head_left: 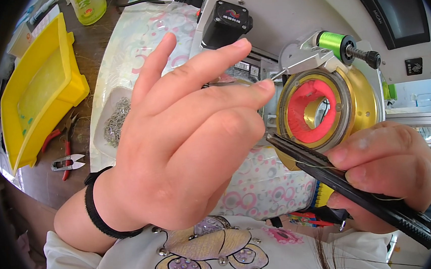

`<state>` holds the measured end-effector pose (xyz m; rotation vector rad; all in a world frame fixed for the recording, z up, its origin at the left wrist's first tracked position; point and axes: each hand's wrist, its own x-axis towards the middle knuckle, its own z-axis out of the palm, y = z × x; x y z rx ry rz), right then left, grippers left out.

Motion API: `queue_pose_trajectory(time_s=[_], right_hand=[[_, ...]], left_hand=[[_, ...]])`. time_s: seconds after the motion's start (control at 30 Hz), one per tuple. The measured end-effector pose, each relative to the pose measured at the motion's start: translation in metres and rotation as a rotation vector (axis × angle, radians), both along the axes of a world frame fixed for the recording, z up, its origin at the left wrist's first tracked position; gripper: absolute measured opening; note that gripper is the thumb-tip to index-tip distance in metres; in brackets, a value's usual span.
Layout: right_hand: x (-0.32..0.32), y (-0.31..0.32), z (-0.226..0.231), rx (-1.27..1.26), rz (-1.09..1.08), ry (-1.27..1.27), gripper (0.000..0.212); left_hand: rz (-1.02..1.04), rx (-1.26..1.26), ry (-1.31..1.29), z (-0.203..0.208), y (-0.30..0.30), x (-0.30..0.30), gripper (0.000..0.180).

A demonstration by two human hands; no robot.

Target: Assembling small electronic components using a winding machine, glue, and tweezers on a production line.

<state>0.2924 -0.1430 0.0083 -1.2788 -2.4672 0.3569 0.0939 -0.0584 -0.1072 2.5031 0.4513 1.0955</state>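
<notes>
My left hand (191,141) reaches across the middle. Two of its fingers are stretched out and the others bend in near a thin metal rod on the machine. Its thumb is hidden, and whatever the bent fingers hold cannot be made out. In my right hand (390,164) is a long black tweezers-like tool (325,174), slanting with its tip just below a gold ring head (364,97). A thin yellowish wire (311,165) runs along the tool and past the right fingers. Inside the ring head sits a ring wrapped in pink-red (296,113).
A green wire spool (332,44) and a black motor box (226,23) are mounted on the grey machine. Left of my hand are a white dish of small metal pieces (116,119), red-handled cutters (66,141), small snips (68,162) and a yellow bin (65,90).
</notes>
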Motion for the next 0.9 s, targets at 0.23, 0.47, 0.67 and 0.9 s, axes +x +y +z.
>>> queue_pose_trajectory(time_s=[0.23,0.47,0.67,0.9], right_hand=[[0.002,0.000,-0.004,0.020,-0.003,0.088,0.033],[0.006,0.003,-0.001,-0.045,0.065,0.052,0.032],[0.013,-0.002,0.004,-0.058,0.067,0.009,0.032],[0.014,-0.003,0.010,-0.100,0.040,-0.073,0.033]], left_hand=[[-0.031,0.276,-0.047,-0.008,0.010,0.005,0.006],[-0.012,0.178,-0.015,-0.005,0.008,0.004,0.005],[-0.025,0.215,-0.045,-0.006,0.010,0.005,0.004],[-0.031,0.290,-0.108,-0.016,0.013,0.006,0.006]])
